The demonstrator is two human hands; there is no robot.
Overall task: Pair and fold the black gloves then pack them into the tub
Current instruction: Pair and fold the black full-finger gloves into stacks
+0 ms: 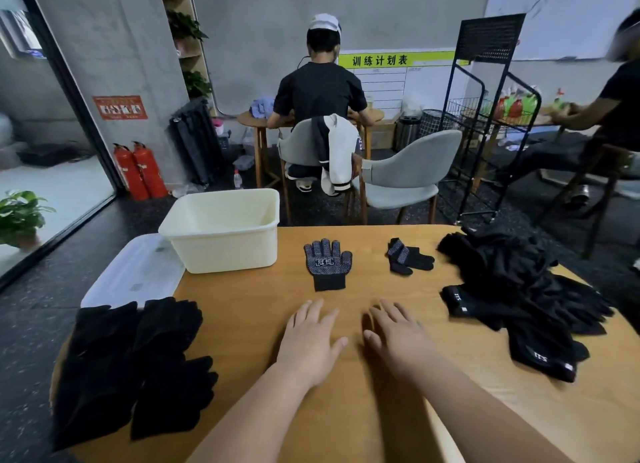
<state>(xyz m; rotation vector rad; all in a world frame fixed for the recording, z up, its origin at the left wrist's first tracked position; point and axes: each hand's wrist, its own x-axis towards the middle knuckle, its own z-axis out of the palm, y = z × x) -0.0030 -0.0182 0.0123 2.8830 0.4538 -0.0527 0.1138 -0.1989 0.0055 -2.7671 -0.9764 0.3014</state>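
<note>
A black dotted glove [327, 263] lies flat, fingers pointing away, at the middle of the wooden table [346, 410]. To its right lies a folded black glove bundle [407, 256]. A loose heap of black gloves [519, 296] covers the table's right side. Stacks of black gloves [135, 365] lie at the left edge. The cream tub [221, 251] stands at the far left corner, and nothing shows inside it. My left hand [310, 341] and my right hand [398, 338] rest flat on the table side by side, fingers straight, holding nothing, just in front of the flat glove.
A clear lid [135, 272] lies beside the tub, overhanging the table's left edge. Beyond the table stand two grey chairs [412, 175], a black wire rack [485, 116] and a seated person with their back turned. Another person sits at the far right.
</note>
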